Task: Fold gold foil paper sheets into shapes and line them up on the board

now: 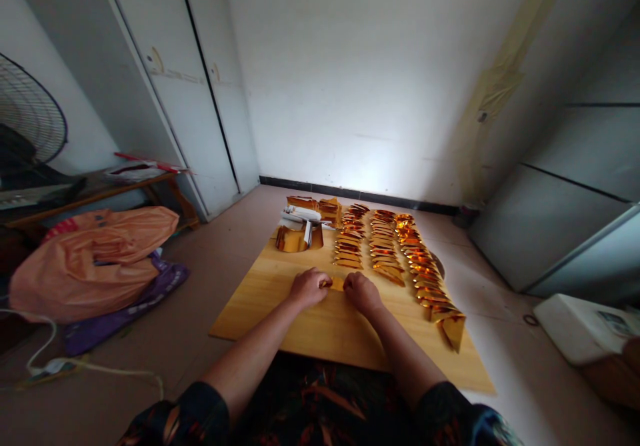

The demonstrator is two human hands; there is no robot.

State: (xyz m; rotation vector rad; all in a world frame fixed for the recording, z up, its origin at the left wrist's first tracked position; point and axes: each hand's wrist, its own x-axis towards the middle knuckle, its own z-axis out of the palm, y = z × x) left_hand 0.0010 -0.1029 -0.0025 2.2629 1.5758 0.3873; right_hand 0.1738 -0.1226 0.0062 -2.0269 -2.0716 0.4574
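Pinching gold foil piece (338, 284) between your left hand (311, 288) and right hand (363, 291), fingers closed on its ends, over wooden surface (260, 313), near folded foil rows (384, 243). On purple bag (120, 323), pale lettering too blurred to read.

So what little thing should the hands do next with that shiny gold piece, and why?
Perhaps press a crease into the gold piece: the left hand and right hand have its two ends, and the rows of gold pieces on the board look folded. Its own creases are too small to see.
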